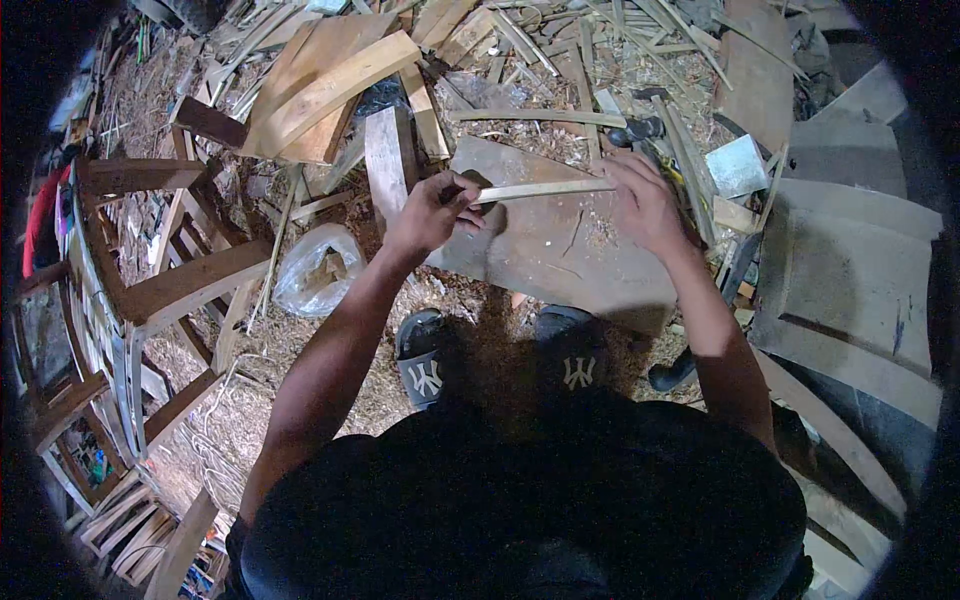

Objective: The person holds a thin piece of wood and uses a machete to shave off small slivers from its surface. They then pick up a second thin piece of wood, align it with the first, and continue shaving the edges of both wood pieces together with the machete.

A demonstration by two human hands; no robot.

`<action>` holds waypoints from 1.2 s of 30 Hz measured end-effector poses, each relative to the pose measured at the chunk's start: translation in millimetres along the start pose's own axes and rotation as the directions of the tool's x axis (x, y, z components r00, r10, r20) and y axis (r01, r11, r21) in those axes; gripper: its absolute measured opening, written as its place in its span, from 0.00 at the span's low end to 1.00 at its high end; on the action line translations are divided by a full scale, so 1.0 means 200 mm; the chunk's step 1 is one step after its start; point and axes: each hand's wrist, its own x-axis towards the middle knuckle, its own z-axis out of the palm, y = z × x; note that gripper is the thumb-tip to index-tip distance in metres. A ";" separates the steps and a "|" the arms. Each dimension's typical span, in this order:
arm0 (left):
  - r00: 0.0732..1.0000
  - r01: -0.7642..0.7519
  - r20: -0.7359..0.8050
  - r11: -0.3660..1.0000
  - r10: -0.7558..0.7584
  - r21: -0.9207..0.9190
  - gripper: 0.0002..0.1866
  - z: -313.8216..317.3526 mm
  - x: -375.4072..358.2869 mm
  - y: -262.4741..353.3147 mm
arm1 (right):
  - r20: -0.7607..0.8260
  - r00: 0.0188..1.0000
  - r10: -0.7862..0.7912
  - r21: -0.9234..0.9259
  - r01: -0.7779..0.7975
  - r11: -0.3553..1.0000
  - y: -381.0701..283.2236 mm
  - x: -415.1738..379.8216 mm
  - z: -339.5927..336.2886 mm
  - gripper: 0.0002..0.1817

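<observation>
Red fabric (42, 225) hangs at the far left of the frame, beside a stack of openwork wooden frames (205, 285) that crowds the left side. Below them, thin slats (130, 530) lie bunched in the lower left. Toward the upper left, wide boards (320, 100) overlap at an angle on the shaving-strewn floor (235, 425). Under these, left of the forearm, sits a clear plastic bag (320, 270) with brownish pieces inside. A thick wooden block (388, 160) takes up the space just beyond the left hand (436, 212), which pinches one end of a narrow, pale wooden strip (545, 190) between thumb and fingers.

The strip runs nearly level in the upper middle, above a flat grey-brown panel (560, 240) dotted with chips. Two dark sandals (423, 375) with white emblems are at the panel's near edge. At the strip's other end, the right hand (643, 205) has its fingers close together and bent over the tip; its thumb cannot be made out clearly. Loose sticks (685, 165) clutter the floor just beyond that hand, with a whitish block (737, 166) to their right. Large pale panels (855, 270) fill the right side, and a long curved piece (835, 430) lies below them.
</observation>
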 end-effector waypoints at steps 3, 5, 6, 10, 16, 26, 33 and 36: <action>1.000 -0.017 -0.023 1.000 0.016 -0.017 0.09 0.01 -0.01 0.00 | -0.038 0.997 0.067 0.039 -0.065 0.997 -0.01 0.02 -0.09 0.18; 0.999 0.018 -0.048 1.000 -0.018 0.004 0.10 0.02 -0.01 0.01 | 0.010 1.000 0.022 -0.013 -0.022 1.000 0.03 0.02 -0.12 0.18; 0.999 0.018 -0.047 1.000 -0.018 0.004 0.10 0.01 -0.01 0.01 | 0.060 0.998 -0.020 -0.060 0.024 0.998 0.04 0.01 -0.12 0.18; 0.999 0.013 -0.037 1.000 -0.014 -0.020 0.11 0.01 -0.01 0.01 | 0.189 0.982 -0.026 -0.146 0.055 0.988 0.09 -0.01 -0.10 0.17; 0.999 0.003 -0.050 1.000 -0.003 -0.003 0.12 0.01 -0.01 0.00 | 0.099 0.991 0.094 -0.103 -0.083 0.991 0.05 0.01 -0.06 0.17; 0.998 0.037 -0.046 0.998 -0.040 -0.059 0.13 0.01 -0.01 0.01 | 0.162 0.984 0.077 -0.117 -0.058 0.991 0.07 -0.01 -0.09 0.21; 0.996 0.009 -0.083 1.000 -0.010 -0.009 0.12 0.03 -0.02 0.02 | 0.167 0.983 0.070 -0.047 -0.063 0.997 0.09 -0.01 -0.10 0.15; 0.994 -0.017 -0.106 1.000 0.019 0.022 0.10 0.02 -0.04 0.03 | 0.138 0.990 0.036 -0.101 -0.022 0.995 0.07 -0.01 -0.08 0.14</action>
